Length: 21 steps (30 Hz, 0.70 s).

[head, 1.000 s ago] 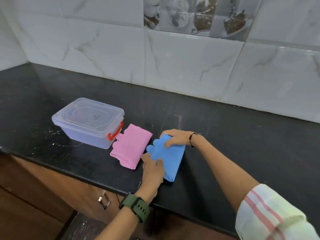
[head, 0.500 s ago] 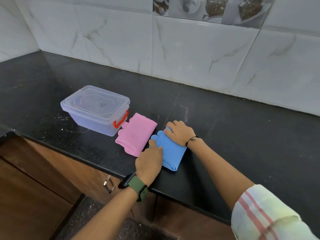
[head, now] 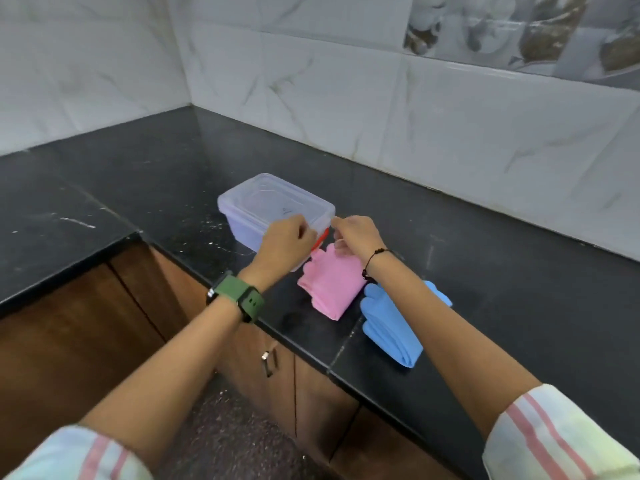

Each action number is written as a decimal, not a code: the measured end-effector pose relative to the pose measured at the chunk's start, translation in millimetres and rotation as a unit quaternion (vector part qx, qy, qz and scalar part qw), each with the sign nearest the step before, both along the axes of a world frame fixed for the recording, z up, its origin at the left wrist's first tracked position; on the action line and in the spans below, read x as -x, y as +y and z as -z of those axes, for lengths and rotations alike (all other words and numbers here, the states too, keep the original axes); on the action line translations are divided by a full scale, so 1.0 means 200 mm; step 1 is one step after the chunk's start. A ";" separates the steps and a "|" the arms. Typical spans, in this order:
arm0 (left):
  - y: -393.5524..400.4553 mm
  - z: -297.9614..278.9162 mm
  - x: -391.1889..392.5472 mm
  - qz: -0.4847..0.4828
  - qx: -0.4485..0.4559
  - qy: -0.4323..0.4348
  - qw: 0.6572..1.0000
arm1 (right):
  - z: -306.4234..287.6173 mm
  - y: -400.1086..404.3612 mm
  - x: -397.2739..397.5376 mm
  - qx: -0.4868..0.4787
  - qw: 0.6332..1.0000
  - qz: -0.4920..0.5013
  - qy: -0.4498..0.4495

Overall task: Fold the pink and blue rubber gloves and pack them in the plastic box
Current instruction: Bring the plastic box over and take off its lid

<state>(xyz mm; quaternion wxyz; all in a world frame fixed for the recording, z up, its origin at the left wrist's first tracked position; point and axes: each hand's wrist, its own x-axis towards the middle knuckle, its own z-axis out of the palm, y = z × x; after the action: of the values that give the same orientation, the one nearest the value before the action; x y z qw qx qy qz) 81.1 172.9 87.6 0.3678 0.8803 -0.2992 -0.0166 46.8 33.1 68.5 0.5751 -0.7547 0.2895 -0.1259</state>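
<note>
Both my hands sit at the near end of the plastic box (head: 275,206), by its red latch (head: 323,236); my left hand (head: 284,244) is curled at the lid's edge, my right hand (head: 355,235) pinching toward the corner — whether either truly grips anything I cannot tell; the lid is on. Pink gloves (head: 330,284) lie folded at five o'clock from the box, just beside it; blue gloves (head: 391,327) folded further along, same direction. Folding looks done — opening and packing remain. Rubber is soft, matte; the box translucent, rigid; the counter (head: 502,271) black, speckled stone.
</note>
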 end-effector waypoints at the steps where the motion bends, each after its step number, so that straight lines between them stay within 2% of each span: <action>1: 0.03 -0.03 -0.08 -0.017 0.005 -0.007 1.000 | -0.01 0.03 -0.03 -0.089 0.996 0.011 0.006; 3: 0.10 -0.09 -0.23 -0.055 -0.003 -0.028 0.998 | -0.01 0.05 -0.07 -0.183 0.982 0.030 0.020; 7: 0.20 -0.14 -0.52 -0.107 -0.051 -0.057 0.991 | 0.00 0.06 -0.12 -0.241 0.969 0.063 0.010; 13: 0.21 -0.06 -0.77 -0.151 -0.095 0.022 0.984 | 0.02 0.06 -0.15 -0.345 0.935 0.080 -0.019; 17: 0.14 0.00 -0.83 -0.170 -0.075 0.084 0.979 | 0.04 0.06 -0.15 -0.349 0.932 0.093 -0.020; 21: 0.11 0.02 -0.87 -0.174 -0.061 0.100 0.978 | 0.06 0.04 -0.16 -0.323 0.940 0.110 -0.011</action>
<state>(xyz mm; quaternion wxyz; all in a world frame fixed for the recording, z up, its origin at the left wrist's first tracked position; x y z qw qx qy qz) 254.8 194.7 82.9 0.3387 0.9336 -0.1015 -0.0588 79.0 40.4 55.6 0.7735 -0.4906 0.3894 -0.0962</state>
